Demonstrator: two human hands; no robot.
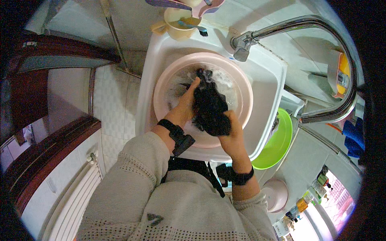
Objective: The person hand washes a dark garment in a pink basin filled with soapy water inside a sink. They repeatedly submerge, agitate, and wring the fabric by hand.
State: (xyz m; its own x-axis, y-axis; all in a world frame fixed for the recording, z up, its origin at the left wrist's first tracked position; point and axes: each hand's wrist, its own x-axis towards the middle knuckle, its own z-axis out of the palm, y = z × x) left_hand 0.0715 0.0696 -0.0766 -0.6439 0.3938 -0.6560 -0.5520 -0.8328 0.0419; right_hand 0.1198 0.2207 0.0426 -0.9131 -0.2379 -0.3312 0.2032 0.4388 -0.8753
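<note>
A wet black cloth [211,108], bunched up, is stretched between my two hands over a pink plastic basin [248,90]. My left hand [188,102] grips its left side, thumb pointing up along the edge. At the lower right end, my right hand [233,128] has its fingers closed around the fabric. Sudsy water [221,76] shows in the basin behind the cloth, with foam at the upper right. Part of the cloth's upper end reaches down to the water. The basin stands inside a white sink [265,93]. Some fingers are hidden behind the cloth.
A chrome faucet [241,48] rises at the sink's back right. On the back rim sit a cream cup [178,31] and a blue brush [194,26]. A green basin [279,147] stands right of the sink, with another pink basin [276,195] lower down. A radiator [75,198] is at left.
</note>
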